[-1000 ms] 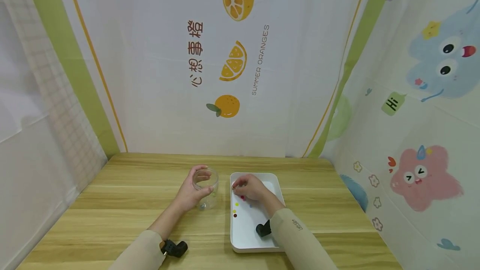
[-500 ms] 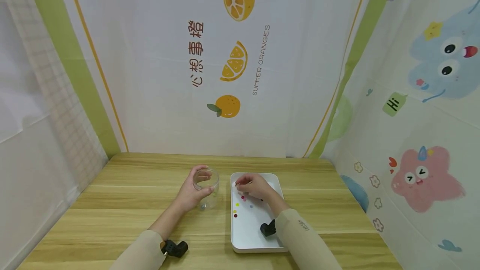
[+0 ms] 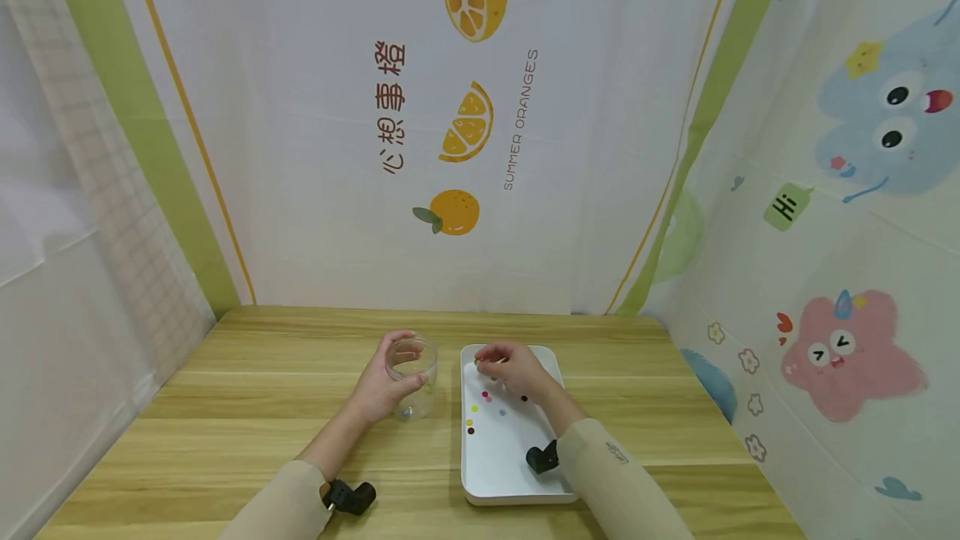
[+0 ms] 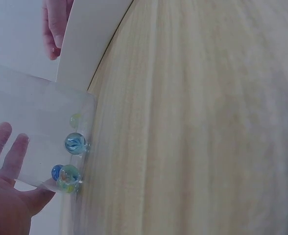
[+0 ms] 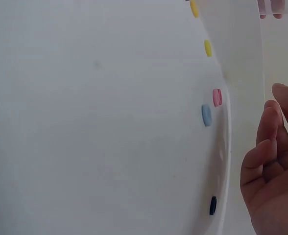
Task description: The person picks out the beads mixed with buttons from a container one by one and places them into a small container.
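Observation:
My left hand (image 3: 377, 383) grips a clear plastic jar (image 3: 420, 401), its fingers and thumb round the wall near the rim. Several glass marbles (image 4: 75, 143) lie at the bottom of the jar. My right hand (image 3: 516, 368) is over the far left part of a white tray (image 3: 510, 477). Thumb and fingertips pinch a small reddish-brown piece (image 4: 56, 51), mostly hidden. Small round buttons lie in the tray: yellow (image 5: 208, 48), pink (image 5: 217, 97), blue (image 5: 206, 115), black (image 5: 213, 205) and dark red (image 3: 470, 431).
Jar and tray stand side by side on a wooden table (image 3: 247, 415), the jar left of the tray's raised rim. Black camera mounts sit at the left wrist (image 3: 351, 497) and right wrist (image 3: 543, 457). A printed curtain (image 3: 322, 257) hangs behind the table.
My right hand has shifted slightly right and away along the tray, its fingertips pinched together. The black button has come into view beside it. The left hand and jar have stayed put.

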`<state>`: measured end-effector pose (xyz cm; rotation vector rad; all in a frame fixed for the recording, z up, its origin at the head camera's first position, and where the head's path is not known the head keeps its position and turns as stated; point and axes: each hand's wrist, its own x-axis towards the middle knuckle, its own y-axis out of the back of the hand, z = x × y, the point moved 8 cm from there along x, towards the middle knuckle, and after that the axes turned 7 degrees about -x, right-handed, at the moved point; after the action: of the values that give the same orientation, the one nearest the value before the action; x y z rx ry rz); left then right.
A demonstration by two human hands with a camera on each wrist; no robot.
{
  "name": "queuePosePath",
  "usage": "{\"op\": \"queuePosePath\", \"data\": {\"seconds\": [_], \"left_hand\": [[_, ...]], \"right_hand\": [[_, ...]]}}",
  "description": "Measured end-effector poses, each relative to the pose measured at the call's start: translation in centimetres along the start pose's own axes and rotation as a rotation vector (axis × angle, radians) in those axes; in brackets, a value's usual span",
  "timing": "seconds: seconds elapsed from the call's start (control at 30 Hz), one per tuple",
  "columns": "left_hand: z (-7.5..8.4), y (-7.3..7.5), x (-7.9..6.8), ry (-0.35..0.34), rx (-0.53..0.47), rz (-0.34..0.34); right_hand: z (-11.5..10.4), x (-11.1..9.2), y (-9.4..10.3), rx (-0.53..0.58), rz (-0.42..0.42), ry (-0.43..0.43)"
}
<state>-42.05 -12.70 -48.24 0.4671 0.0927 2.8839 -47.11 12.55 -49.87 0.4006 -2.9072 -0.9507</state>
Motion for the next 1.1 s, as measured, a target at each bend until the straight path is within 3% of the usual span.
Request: {"op": "queuePosePath", "data": {"seconds": [0.47, 1.1], "left_hand": [[0.0, 0.0, 0.0, 0.005, 0.001, -0.01], [0.0, 0.1, 0.0, 0.008, -0.001, -0.003]], "right_hand": [[-0.5, -0.3, 1.0, 0.089, 0.027, 0.068], [-3.2, -1.5, 2.4, 0.158, 0.03, 0.127]]}}
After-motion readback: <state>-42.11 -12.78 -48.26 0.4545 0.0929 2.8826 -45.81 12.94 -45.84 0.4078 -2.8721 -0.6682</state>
